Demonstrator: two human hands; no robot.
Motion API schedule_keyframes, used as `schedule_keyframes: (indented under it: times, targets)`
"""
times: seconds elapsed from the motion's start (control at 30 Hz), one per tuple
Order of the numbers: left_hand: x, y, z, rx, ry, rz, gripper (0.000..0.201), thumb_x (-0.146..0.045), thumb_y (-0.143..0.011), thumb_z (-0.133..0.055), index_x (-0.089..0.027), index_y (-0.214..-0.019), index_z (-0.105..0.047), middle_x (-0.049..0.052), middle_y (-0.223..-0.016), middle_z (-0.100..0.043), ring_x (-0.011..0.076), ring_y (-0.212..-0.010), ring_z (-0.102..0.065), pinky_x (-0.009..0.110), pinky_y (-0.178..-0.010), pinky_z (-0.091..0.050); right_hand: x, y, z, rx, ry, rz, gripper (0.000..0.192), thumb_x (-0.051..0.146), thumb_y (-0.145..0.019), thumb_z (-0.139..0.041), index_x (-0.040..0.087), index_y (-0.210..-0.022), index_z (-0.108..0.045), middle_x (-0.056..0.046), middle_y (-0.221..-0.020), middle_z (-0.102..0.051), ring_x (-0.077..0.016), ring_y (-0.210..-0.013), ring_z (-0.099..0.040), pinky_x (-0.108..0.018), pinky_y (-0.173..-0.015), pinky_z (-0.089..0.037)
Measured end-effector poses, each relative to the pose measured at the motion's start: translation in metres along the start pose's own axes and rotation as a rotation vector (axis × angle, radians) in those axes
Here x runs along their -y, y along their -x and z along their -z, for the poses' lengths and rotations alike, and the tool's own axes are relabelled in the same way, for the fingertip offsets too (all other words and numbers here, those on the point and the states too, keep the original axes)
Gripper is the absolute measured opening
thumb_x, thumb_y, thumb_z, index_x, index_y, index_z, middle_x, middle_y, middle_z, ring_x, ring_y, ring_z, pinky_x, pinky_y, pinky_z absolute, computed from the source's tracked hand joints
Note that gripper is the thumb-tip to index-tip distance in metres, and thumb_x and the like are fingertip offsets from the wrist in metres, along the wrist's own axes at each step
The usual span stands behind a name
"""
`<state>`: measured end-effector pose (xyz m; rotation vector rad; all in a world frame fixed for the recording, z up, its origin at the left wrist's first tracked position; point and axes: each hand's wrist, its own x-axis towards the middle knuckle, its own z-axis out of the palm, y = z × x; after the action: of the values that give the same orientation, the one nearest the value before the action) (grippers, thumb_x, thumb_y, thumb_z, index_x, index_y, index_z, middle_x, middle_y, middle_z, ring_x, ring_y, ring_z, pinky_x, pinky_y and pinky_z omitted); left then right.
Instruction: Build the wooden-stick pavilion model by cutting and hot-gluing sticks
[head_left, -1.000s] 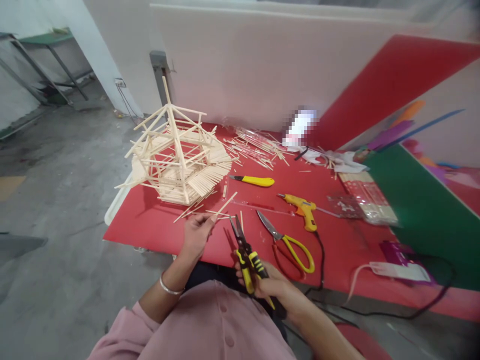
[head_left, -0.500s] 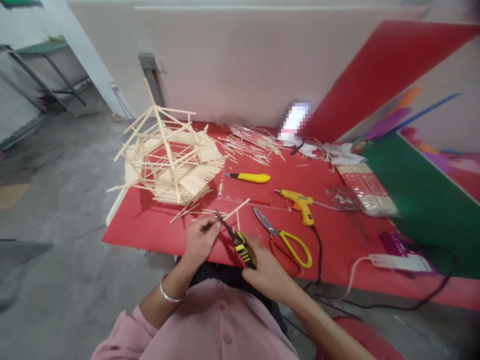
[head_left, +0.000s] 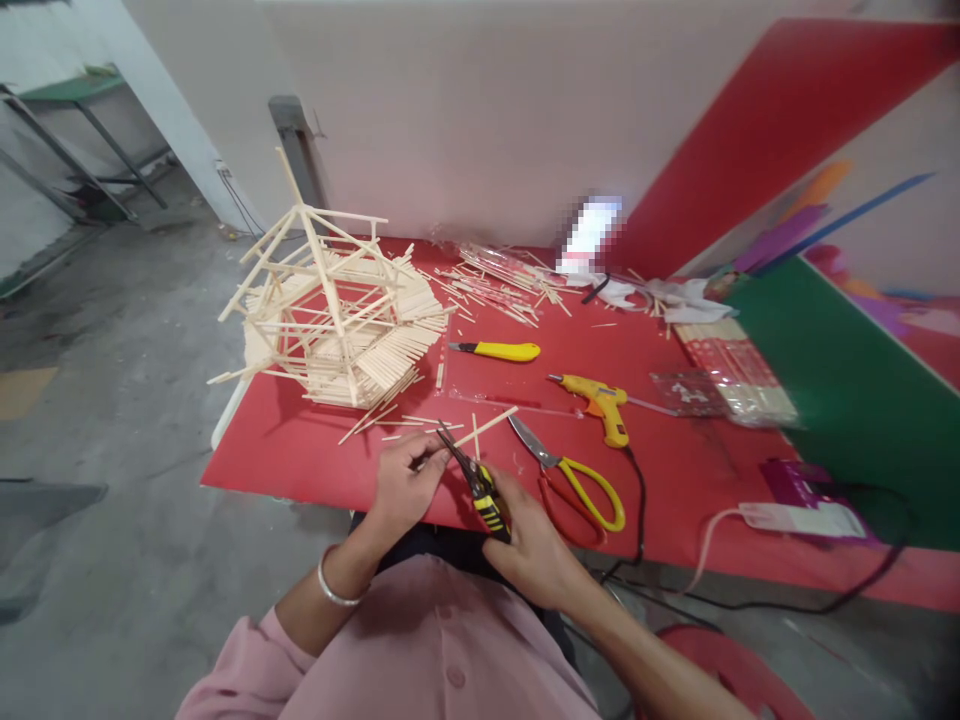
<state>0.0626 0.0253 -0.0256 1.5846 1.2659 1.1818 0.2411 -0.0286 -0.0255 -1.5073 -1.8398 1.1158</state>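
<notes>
My right hand [head_left: 525, 535] is closed around the black and yellow handles of pliers [head_left: 480, 490], whose dark jaws point up and left. A thin wooden stick [head_left: 495, 423] passes by the jaws and slants up to the right; its lower end is pinched in the fingers of my left hand [head_left: 409, 480]. Whether the jaws touch the stick, I cannot tell. Another short stick [head_left: 475, 430] lies behind it on the red table [head_left: 300, 460]. To the left stands a model frame of glued wooden sticks [head_left: 341, 310], with a peaked top and a fanned stick base.
Scissors [head_left: 574, 480] with yellow and red handles lie right of my hands. Beyond are a yellow cutter knife [head_left: 502, 351] and a glue gun [head_left: 600, 405] with a black cord. Loose sticks [head_left: 502, 285], packed sticks [head_left: 742, 375] and a power strip [head_left: 802, 520] surround them.
The held stick and the plier jaws have shifted slightly to the right, and the stick reaches farther past the jaws. My view has tilted a little. Both grips stay the same.
</notes>
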Motion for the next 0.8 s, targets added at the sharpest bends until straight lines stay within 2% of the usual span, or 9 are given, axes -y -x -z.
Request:
schedule_keyframes:
  times: [0.17,0.27,0.47,0.53,0.67,0.8]
  targets:
    - [0.001,0.005,0.002,0.057,-0.105,-0.144,0.016,-0.021,-0.088,-0.054,-0.017,-0.080,-0.067,0.004,-0.076,-0.066,0.0151,-0.072,-0.059,0.026,-0.068,-0.047,-0.006,0.002,-0.001,-0.040,0.015,0.034,0.075,0.010,-0.057,-0.046,0.020,-0.132,-0.039,-0.010,-0.127,-0.055,-0.0254,-0.120,-0.052,-0.040,-0.104,-0.039]
    - [0.006,0.004,0.003,0.101,-0.188,-0.214,0.019,-0.019,-0.090,-0.051,-0.017,-0.081,-0.068,0.005,-0.075,-0.066,0.0156,-0.071,-0.060,0.026,-0.067,-0.046,-0.009,0.003,0.000,-0.031,0.007,0.031,0.077,0.009,-0.057,-0.046,0.019,-0.132,-0.039,-0.010,-0.126,-0.056,-0.0253,-0.119,-0.052,-0.042,-0.104,-0.039]
    - [0.006,0.001,0.004,0.134,-0.122,-0.198,0.024,-0.017,-0.090,-0.051,-0.016,-0.072,-0.067,0.005,-0.069,-0.065,0.0164,-0.068,-0.060,0.027,-0.064,-0.046,-0.012,0.004,0.002,-0.005,0.015,0.066,0.084,0.008,-0.055,-0.047,0.020,-0.137,-0.035,-0.011,-0.135,-0.048,-0.0275,-0.127,-0.044,-0.047,-0.108,-0.034]
    - [0.006,0.002,0.004,0.116,-0.105,-0.186,0.024,-0.018,-0.089,-0.052,-0.016,-0.070,-0.067,0.006,-0.070,-0.066,0.0167,-0.069,-0.060,0.027,-0.064,-0.046,-0.011,0.004,0.001,-0.014,0.020,0.072,0.082,0.008,-0.056,-0.046,0.021,-0.136,-0.035,-0.011,-0.133,-0.050,-0.0270,-0.125,-0.047,-0.046,-0.107,-0.035]
    - [0.006,0.004,0.005,0.111,-0.051,-0.113,0.025,-0.020,-0.088,-0.053,-0.016,-0.067,-0.066,0.005,-0.066,-0.064,0.0156,-0.065,-0.059,0.025,-0.060,-0.044,-0.009,0.004,0.000,-0.026,0.039,0.057,0.078,0.008,-0.057,-0.045,0.019,-0.134,-0.037,-0.011,-0.128,-0.052,-0.0252,-0.121,-0.050,-0.043,-0.104,-0.039]
    - [0.009,0.001,0.008,0.206,0.144,0.173,0.025,-0.028,-0.084,-0.054,-0.015,-0.064,-0.062,-0.001,-0.051,-0.054,0.0104,-0.046,-0.050,0.021,-0.047,-0.037,-0.010,0.002,0.001,0.031,0.033,0.060,0.080,0.007,-0.056,-0.045,0.019,-0.134,-0.037,-0.011,-0.131,-0.050,-0.0245,-0.123,-0.048,-0.043,-0.105,-0.037]
